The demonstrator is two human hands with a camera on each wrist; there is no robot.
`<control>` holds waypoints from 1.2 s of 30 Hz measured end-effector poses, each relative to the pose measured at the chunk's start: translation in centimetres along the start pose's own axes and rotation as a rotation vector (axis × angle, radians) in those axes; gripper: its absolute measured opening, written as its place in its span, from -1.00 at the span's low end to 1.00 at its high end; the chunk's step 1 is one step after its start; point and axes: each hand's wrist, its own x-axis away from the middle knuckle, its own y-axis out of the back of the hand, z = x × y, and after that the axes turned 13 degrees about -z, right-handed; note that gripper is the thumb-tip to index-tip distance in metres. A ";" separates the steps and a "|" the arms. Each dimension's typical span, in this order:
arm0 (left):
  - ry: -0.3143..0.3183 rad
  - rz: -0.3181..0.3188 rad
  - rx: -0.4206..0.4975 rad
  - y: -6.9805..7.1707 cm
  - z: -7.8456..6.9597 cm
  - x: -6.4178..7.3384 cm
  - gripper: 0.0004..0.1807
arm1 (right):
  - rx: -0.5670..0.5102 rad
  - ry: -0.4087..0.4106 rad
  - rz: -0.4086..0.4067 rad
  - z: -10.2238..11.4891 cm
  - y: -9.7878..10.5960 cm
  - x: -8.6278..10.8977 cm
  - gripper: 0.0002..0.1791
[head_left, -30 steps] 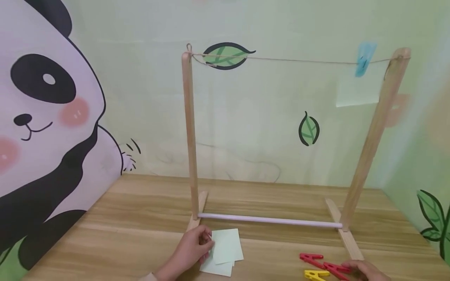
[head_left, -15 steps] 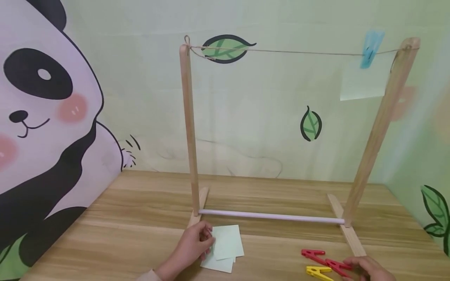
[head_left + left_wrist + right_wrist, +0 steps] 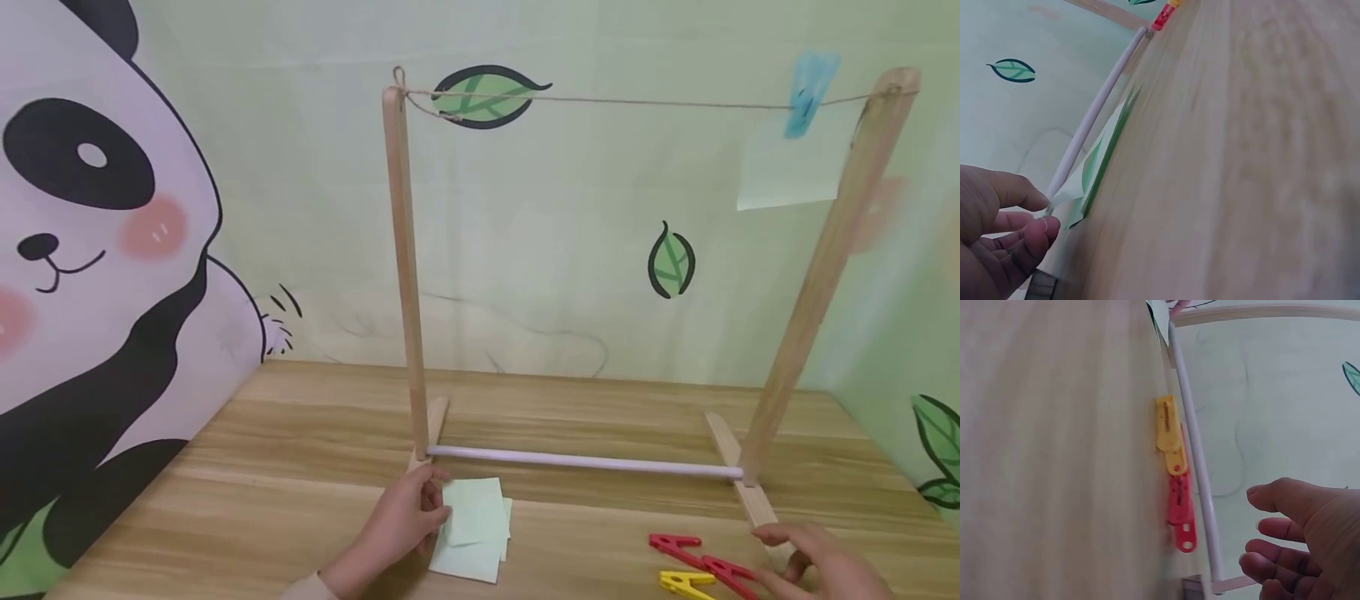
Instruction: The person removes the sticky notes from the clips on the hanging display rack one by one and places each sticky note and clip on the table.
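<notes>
My left hand (image 3: 401, 518) pinches the left edge of the top pale green paper sheet (image 3: 476, 510) between thumb and forefinger. In the left wrist view that sheet (image 3: 1074, 189) lifts and bends at the pinched corner. Other pale green sheets (image 3: 474, 563) lie under it on the table. My right hand (image 3: 828, 565) hovers just right of the clothespins, fingers spread and loosely bent, holding nothing. Beside it are a red clothespin (image 3: 727, 573), another red clothespin (image 3: 673, 546) and a yellow clothespin (image 3: 684, 582); in the right wrist view the yellow clothespin (image 3: 1168, 428) lies nearer the camera.
A wooden frame stands behind, with a left post (image 3: 403, 267), a right post (image 3: 832, 267) and a pale purple bar (image 3: 585, 460) low between them. A string (image 3: 637, 102) joins the tops. A blue clothespin (image 3: 808, 96) holds a paper sheet (image 3: 791, 171) on it near the right post.
The top sheet has shifted slightly left over the others with my left hand. My right hand has drawn a little right of the red clothespin. The head view has shifted slightly.
</notes>
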 end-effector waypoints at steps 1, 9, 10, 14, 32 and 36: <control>0.002 0.008 -0.010 0.1 0.0 0.0 -0.63 | -0.002 0.001 0.001 0.1 0.4 -0.1 -0.40; 0.004 0.058 -0.074 0.7 -0.7 0.0 -0.68 | 0.006 0.062 -0.104 1.0 3.5 -0.9 -0.44; 0.000 0.062 -0.073 0.7 -0.8 -0.1 -0.69 | 0.003 0.072 -0.124 1.1 3.9 -1.0 -0.45; -0.025 0.075 -0.065 0.9 -1.2 -0.3 -0.69 | 0.000 0.130 -0.214 1.2 5.4 -1.1 -0.52; -0.172 0.081 0.052 1.6 -5.4 -3.2 -0.72 | 0.010 0.289 -0.375 2.1 11.4 -2.5 -0.57; -0.186 0.062 0.048 1.5 -6.5 -3.6 -0.73 | 0.006 0.321 -0.420 2.4 12.3 -2.7 -0.55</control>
